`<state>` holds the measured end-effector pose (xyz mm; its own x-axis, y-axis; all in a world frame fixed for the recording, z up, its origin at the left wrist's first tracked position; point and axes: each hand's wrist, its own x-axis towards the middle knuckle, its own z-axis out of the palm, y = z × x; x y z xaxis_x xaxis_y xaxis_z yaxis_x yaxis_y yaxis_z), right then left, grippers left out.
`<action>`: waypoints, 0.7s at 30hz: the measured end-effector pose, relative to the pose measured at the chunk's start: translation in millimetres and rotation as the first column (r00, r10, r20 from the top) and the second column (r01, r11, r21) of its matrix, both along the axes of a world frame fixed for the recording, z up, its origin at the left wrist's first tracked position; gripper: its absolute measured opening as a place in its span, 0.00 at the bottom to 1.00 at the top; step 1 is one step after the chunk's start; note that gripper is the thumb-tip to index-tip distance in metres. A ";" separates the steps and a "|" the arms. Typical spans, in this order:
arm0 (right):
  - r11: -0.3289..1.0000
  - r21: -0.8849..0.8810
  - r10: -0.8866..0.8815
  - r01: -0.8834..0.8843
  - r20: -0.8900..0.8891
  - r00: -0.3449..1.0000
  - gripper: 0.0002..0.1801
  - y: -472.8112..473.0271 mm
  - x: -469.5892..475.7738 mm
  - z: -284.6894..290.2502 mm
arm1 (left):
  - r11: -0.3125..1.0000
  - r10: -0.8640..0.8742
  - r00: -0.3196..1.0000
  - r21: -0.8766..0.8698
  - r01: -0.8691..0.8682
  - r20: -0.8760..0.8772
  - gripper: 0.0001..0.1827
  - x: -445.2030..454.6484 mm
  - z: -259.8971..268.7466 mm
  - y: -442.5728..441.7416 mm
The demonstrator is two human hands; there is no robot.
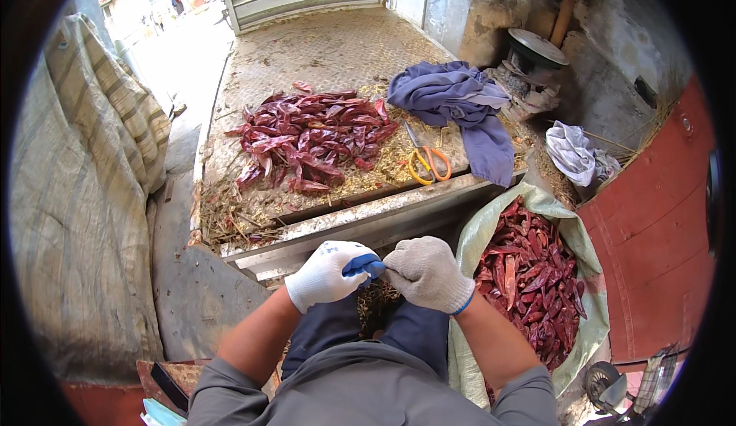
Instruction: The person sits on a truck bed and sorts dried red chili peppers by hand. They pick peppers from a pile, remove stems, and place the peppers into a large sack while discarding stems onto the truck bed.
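Note:
My left hand, in a white knit glove with blue-coated fingers, meets my right hand above my lap. A greyish-white knit glove with a blue cuff edge covers the right hand. Their fingertips touch, and whatever lies between them is hidden. Ahead, a heap of dried red chili peppers lies on a truck bed. Scissors with one yellow and one orange handle rest at its near edge. Beside my right arm stands a pale green woven sack, its mouth wide, filled with dried red chilies.
A bluish-purple garment hangs over the bed's near edge. Behind it stands a lidded stove-like object by the wall. A white bag sits near a red metal panel. Striped sheeting hangs at left.

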<state>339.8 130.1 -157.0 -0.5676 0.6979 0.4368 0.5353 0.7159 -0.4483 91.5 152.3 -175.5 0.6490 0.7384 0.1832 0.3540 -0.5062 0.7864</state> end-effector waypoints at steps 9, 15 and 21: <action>0.969 -0.200 -0.220 0.145 -0.427 0.877 0.04 -18.8 -14.0 -30.1 | 0.657 0.607 0.540 -0.751 0.073 0.583 0.15 19.9 -43.7 -15.8; 0.923 -0.225 -0.381 0.312 -0.425 0.821 0.09 -27.9 24.7 -28.3 | 0.947 0.288 0.957 -0.140 -0.289 -0.033 0.27 10.2 -43.1 -10.2; 0.513 -0.119 -0.852 0.850 0.048 0.521 0.20 -63.8 149.8 -27.8 | 0.871 0.484 0.875 0.097 -0.481 -0.003 0.22 -41.5 -60.9 19.8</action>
